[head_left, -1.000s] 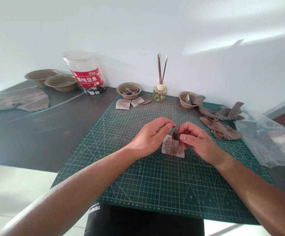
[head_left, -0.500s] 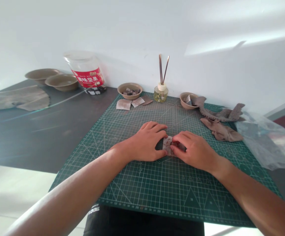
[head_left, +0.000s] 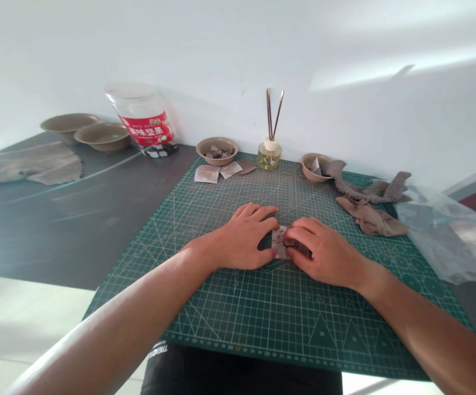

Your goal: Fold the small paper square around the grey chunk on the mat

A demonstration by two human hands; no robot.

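Note:
A flat, pale, brown-blotched square piece (head_left: 279, 242) lies on the green cutting mat (head_left: 238, 307). My left hand (head_left: 248, 237) rests at its left side, with thumb and index finger on its lower and upper edges and the other fingers stretched forward. Over the right part of the square, my right hand (head_left: 318, 249) is closed in a pinch. A small dark brown bit (head_left: 289, 242) shows between its thumb and fingertips; its kind is too small to make out. The right hand hides the square's right edge.
Behind the hands stand a bowl of small dark scraps (head_left: 217, 161), a reed diffuser (head_left: 269, 154) and a second bowl (head_left: 312, 176). Pale flat pieces (head_left: 207, 174) lie near the first bowl. Crumpled brown cloth (head_left: 375, 216) and clear plastic (head_left: 439, 236) are at right; a jar (head_left: 149, 129) stands left.
My right fingers have shifted slightly on the square, and the small dark bit shows more clearly between them. My left hand stays nearly in place. The view has moved a little.

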